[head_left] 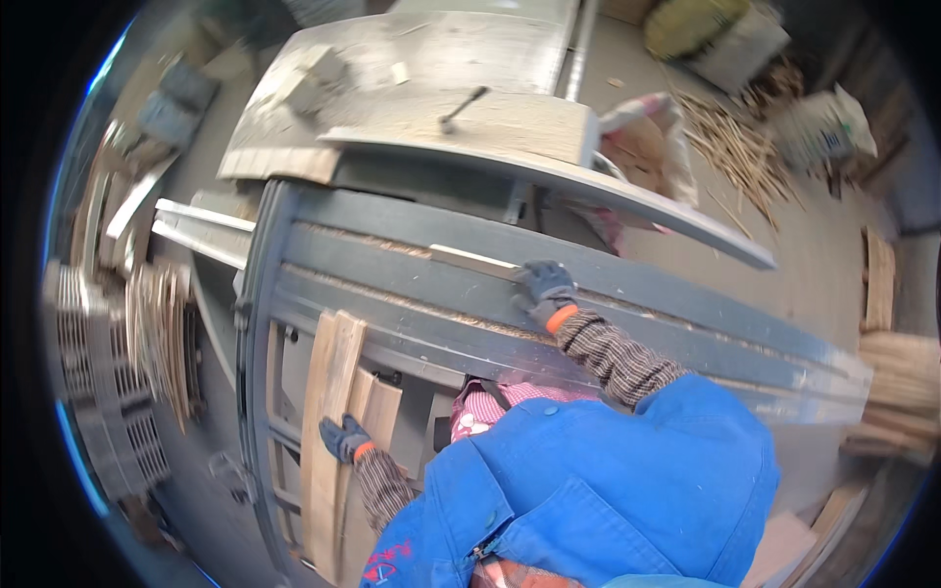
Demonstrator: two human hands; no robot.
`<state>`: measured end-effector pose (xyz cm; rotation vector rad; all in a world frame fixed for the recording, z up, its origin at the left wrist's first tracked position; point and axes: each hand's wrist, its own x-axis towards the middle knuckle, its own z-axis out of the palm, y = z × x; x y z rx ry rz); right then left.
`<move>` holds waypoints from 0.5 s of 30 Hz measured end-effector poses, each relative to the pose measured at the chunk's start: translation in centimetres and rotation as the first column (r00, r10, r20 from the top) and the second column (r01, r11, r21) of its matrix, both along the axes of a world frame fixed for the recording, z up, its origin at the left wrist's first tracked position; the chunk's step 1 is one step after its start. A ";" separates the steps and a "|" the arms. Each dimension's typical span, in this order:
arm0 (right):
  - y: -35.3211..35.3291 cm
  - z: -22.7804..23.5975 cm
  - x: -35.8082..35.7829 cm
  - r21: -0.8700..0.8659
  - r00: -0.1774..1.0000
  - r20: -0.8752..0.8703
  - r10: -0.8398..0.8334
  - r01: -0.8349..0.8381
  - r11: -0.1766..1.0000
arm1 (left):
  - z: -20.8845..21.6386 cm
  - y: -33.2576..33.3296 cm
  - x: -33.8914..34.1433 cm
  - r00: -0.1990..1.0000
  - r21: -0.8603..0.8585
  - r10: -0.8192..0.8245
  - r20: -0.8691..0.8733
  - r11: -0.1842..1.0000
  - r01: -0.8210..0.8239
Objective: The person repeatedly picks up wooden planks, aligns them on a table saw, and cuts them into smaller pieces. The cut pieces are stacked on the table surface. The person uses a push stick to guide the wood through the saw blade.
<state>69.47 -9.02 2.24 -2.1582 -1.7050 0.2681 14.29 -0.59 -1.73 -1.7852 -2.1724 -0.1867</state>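
My right hand (546,291), in a grey-blue glove with an orange cuff, is closed on the near end of a narrow wooden strip (470,259). The strip lies on the long grey slotted metal table (412,235). Lower left, my left hand (344,438), gloved alike, has its fingers curled over a long wooden board (323,470). That board lies beside another, on the open metal frame (279,431) attached to the table's near side. Shorter wood pieces (380,412) lie just right of it. My fingertips are partly hidden by the gloves.
Beyond the grey table stands a dusty machine top (461,118) with a black-handled lever (461,110) and a long pale fence (588,181). Stacked slats (157,333) stand at left. Thin wood offcuts (735,147) and an open sack (647,147) are on the floor at right.
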 end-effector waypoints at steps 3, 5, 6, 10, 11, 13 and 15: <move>-0.2 -0.3 -2.7 -0.035 0.993 -0.055 -0.103 0.102 0.994 | -1.0 -2.3 -4.0 0.972 -0.090 0.171 0.160 0.983 -0.158; -1.2 -0.2 -4.5 -0.067 0.991 -0.055 -0.121 0.117 0.991 | -0.9 -3.5 -5.4 0.994 -0.079 0.103 0.042 0.992 -0.100; -1.5 -0.2 -5.3 -0.126 0.993 -0.031 -0.114 0.109 0.986 | -0.7 -4.8 -5.6 0.980 -0.031 0.160 0.121 0.987 -0.157; -2.2 0.3 -7.4 -0.178 0.996 -0.034 -0.078 0.071 0.982 | 1.0 -5.9 -7.1 0.984 -0.013 0.095 0.147 0.995 -0.094; -2.2 0.5 -7.8 -0.161 0.995 -0.056 -0.082 0.072 0.984 | 1.4 -5.8 -7.4 0.986 -0.010 0.081 0.145 0.997 -0.081; -2.1 0.9 -8.5 -0.170 0.991 -0.097 -0.096 0.079 0.982 | 1.8 -5.9 -7.7 0.989 0.006 0.061 0.137 0.998 -0.063; -2.0 1.5 -8.8 -0.211 0.984 -0.127 -0.124 0.095 0.973 | 1.9 -6.1 -7.7 0.990 0.015 0.060 0.130 0.998 -0.062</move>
